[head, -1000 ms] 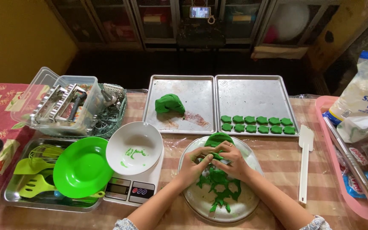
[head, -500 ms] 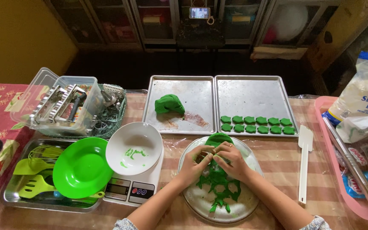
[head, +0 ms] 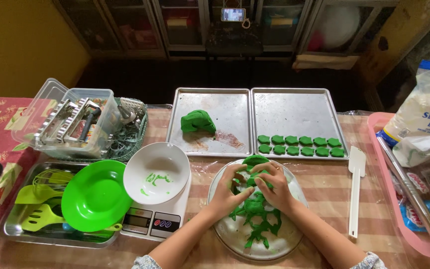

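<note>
From the head view, my left hand point(head: 227, 192) and right hand point(head: 273, 187) have barely shifted over the last second, so the gathering goes on. Fingers curl pinching green dough point(head: 255, 219), probably one small lump. It lies as ragged scraps on the round glass plate point(head: 289, 244), at 6 o'clock from the baking trays point(head: 294, 112).

**Metal, plastic and soft dough on a covered table**

Two baking trays point(head: 299, 117), upper centre, are dull brushed metal. The green dough point(head: 256, 219), lower centre, looks matt and soft on a clear, shiny round plate point(head: 274, 246). At left, a glossy green plastic plate point(head: 95, 197) and a smooth white bowl point(head: 156, 172). A clear plastic sheet point(head: 324, 187) covers the checked tablecloth.
</note>
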